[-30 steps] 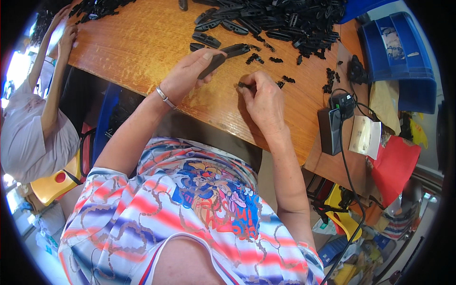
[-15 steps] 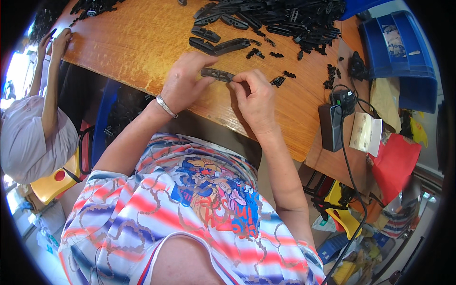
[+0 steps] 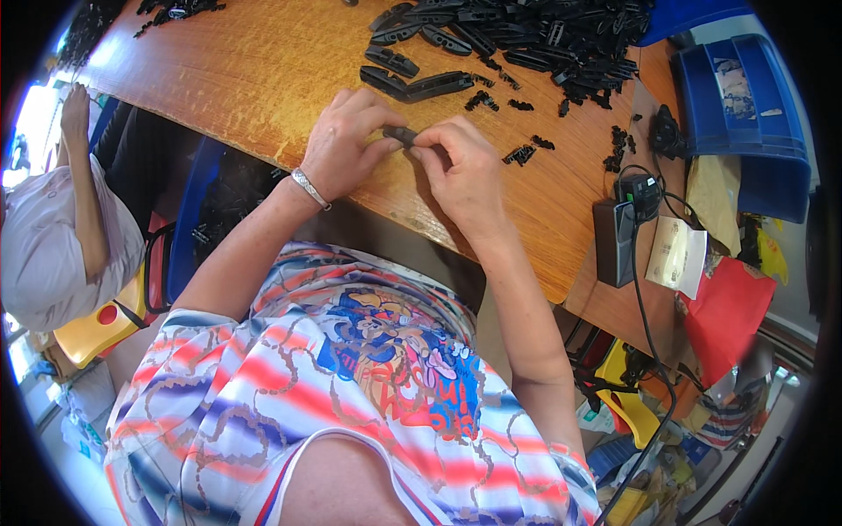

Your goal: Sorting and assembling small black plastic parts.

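Between both hands, just above the near edge of the wooden table, is a long black plastic part. My left hand grips its left end with thumb and fingers. My right hand pinches the other end, its fingers covering much of the part. Beyond my hands lie similar long black parts, some end to end. To the right of my right hand are small black clip-like pieces, and more small pieces lie farther back.
A large heap of black parts covers the far side. On the right stand a dark box with a cable, a blue bin and a red sheet. At the left, another person's arm rests by the table's edge.
The black part has turned in my hands, and my right hand has moved slightly left, covering more of it. The other person's hands have shifted at the left.
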`<state>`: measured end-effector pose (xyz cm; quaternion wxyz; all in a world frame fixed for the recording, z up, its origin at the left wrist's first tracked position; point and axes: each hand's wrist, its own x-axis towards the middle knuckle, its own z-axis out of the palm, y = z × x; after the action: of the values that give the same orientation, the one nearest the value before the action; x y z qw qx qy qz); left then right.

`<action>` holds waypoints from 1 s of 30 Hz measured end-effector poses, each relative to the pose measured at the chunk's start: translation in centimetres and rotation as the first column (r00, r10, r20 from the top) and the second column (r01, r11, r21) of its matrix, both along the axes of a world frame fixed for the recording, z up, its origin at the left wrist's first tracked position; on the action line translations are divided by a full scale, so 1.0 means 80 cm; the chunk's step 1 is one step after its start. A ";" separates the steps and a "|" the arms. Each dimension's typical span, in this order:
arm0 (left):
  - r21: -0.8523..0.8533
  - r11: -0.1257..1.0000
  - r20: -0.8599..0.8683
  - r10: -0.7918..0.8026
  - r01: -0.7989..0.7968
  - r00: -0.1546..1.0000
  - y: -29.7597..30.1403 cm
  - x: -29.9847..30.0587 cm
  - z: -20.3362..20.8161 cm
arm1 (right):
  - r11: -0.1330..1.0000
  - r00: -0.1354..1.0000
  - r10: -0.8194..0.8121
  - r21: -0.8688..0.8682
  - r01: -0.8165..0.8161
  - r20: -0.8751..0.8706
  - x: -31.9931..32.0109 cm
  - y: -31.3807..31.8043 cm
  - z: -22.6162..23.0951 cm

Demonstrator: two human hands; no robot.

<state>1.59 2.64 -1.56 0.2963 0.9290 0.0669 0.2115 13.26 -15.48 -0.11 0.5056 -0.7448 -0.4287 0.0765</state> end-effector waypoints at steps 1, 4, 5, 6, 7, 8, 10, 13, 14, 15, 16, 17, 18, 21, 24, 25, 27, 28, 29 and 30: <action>0.000 1.000 0.000 -0.001 0.001 1.000 0.000 0.000 0.000 | 1.000 0.997 0.023 0.013 -0.024 0.068 0.002 0.004 -0.002; 0.000 1.000 -0.009 -0.003 0.003 1.000 0.000 0.000 0.001 | 0.998 0.984 0.058 -0.006 -0.058 0.168 0.011 0.011 -0.005; 0.000 1.000 -0.012 -0.004 0.004 1.000 0.000 0.000 0.002 | 0.997 0.977 0.072 -0.036 -0.066 0.200 0.014 0.010 -0.005; -0.001 1.000 -0.015 -0.004 0.004 1.000 0.000 0.000 0.002 | 0.997 0.977 0.073 -0.036 -0.067 0.200 0.016 0.009 -0.005; -0.001 1.000 -0.015 -0.003 0.003 1.000 0.000 0.000 0.002 | 0.995 0.976 0.086 -0.058 -0.075 0.199 0.018 0.008 -0.005; -0.002 1.000 -0.020 -0.003 0.003 1.000 -0.001 0.000 0.002 | 0.993 0.975 0.097 -0.079 -0.083 0.198 0.019 0.006 -0.005; -0.006 1.000 -0.020 -0.009 0.009 1.000 -0.002 0.002 0.003 | 0.992 0.975 0.104 -0.093 -0.087 0.198 0.021 0.003 0.000; -0.080 0.995 0.024 -0.060 0.062 0.998 0.001 0.005 0.002 | 0.987 0.987 0.106 -0.132 -0.090 0.122 0.025 -0.001 0.004; -0.086 0.995 -0.010 -0.045 0.044 0.999 0.004 0.006 0.002 | 0.983 0.993 0.106 -0.152 -0.098 0.043 0.025 -0.001 0.005; -0.094 0.995 -0.043 -0.026 0.022 0.999 0.004 0.007 0.003 | 0.983 0.994 0.097 -0.162 -0.088 0.047 0.025 0.001 0.007; -0.105 0.994 -0.040 -0.043 0.038 0.998 0.005 0.009 0.002 | 0.975 0.999 0.050 -0.218 -0.049 -0.001 0.024 0.003 0.008; -0.118 0.993 -0.072 -0.036 0.027 0.997 0.005 0.012 0.003 | 0.961 0.999 -0.001 -0.275 -0.012 -0.047 0.025 0.004 0.010; -0.129 0.992 -0.110 -0.028 0.014 0.994 0.005 0.014 0.005 | 0.959 0.999 -0.016 -0.284 0.001 -0.050 0.026 0.005 0.011; -0.127 0.992 -0.144 -0.021 0.002 0.989 0.004 0.022 0.012 | 0.907 0.992 -0.085 -0.419 0.037 -0.095 0.036 0.009 0.019; -0.110 0.994 -0.165 -0.008 -0.010 0.986 0.002 0.020 0.008 | 0.842 0.991 -0.067 -0.539 -0.007 -0.117 0.041 0.010 0.025; -0.090 0.996 -0.151 -0.009 -0.005 0.989 0.002 0.020 0.008 | 0.866 0.993 -0.052 -0.500 -0.009 -0.108 0.041 0.006 0.018; -0.087 0.996 -0.157 -0.021 0.007 0.987 0.001 0.019 0.012 | 0.891 0.995 -0.031 -0.455 -0.015 -0.094 0.037 -0.002 0.009; -0.090 0.996 -0.170 -0.030 0.015 0.985 0.002 0.018 0.013 | 0.901 0.997 -0.014 -0.434 -0.019 -0.074 0.033 -0.010 0.007; -0.084 0.996 -0.165 -0.023 0.010 0.986 0.003 0.017 0.013 | 0.911 0.999 0.004 -0.413 -0.025 -0.053 0.031 -0.019 0.007; -0.085 0.995 -0.166 -0.062 0.048 0.984 0.004 0.015 0.011 | 0.913 0.999 0.016 -0.407 -0.035 -0.051 0.032 -0.031 0.006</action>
<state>2.75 2.96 -0.66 0.3325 0.9323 0.0746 0.1211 15.85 -17.99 0.38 0.3482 -0.8261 -0.4011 0.1880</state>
